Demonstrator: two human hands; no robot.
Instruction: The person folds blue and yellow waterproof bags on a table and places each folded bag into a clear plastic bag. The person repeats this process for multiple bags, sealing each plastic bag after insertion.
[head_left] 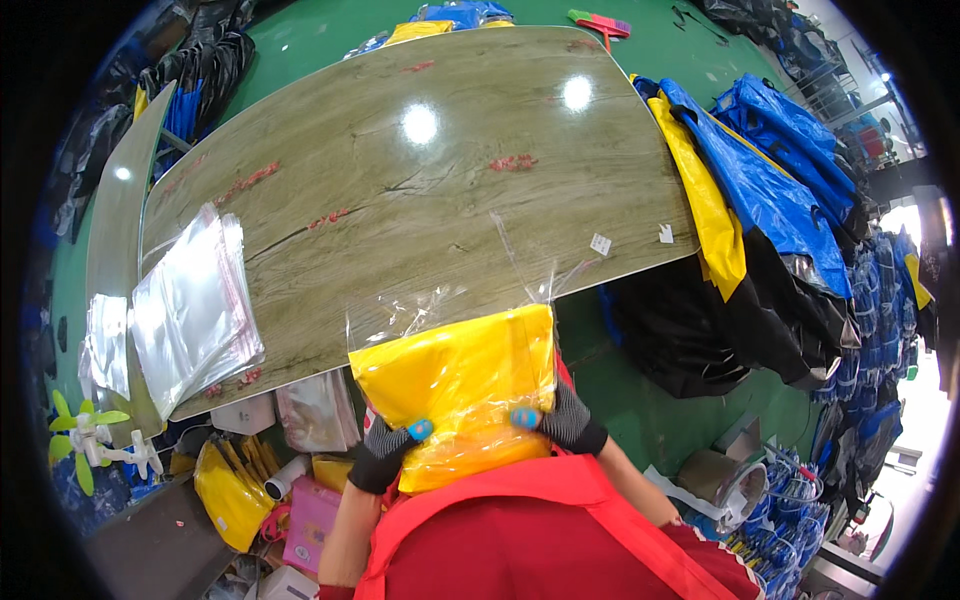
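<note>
A folded yellow garment (pixel 462 385) sits partly inside a clear plastic bag (pixel 470 300), held up against my red apron at the table's near edge. My left hand (pixel 388 455), in a grey striped glove with blue fingertips, grips its lower left corner. Gloved the same way, my right hand (pixel 560 418) grips the lower right corner. The open top of the bag rises over the wood-grain table (pixel 420 190).
A stack of clear plastic bags (pixel 195 310) lies on the table's left end. Blue and yellow garments (pixel 760 190) hang over black ones at the right. Boxes, yellow packages (pixel 228 490) and a small fan (pixel 90 435) crowd the floor at the lower left.
</note>
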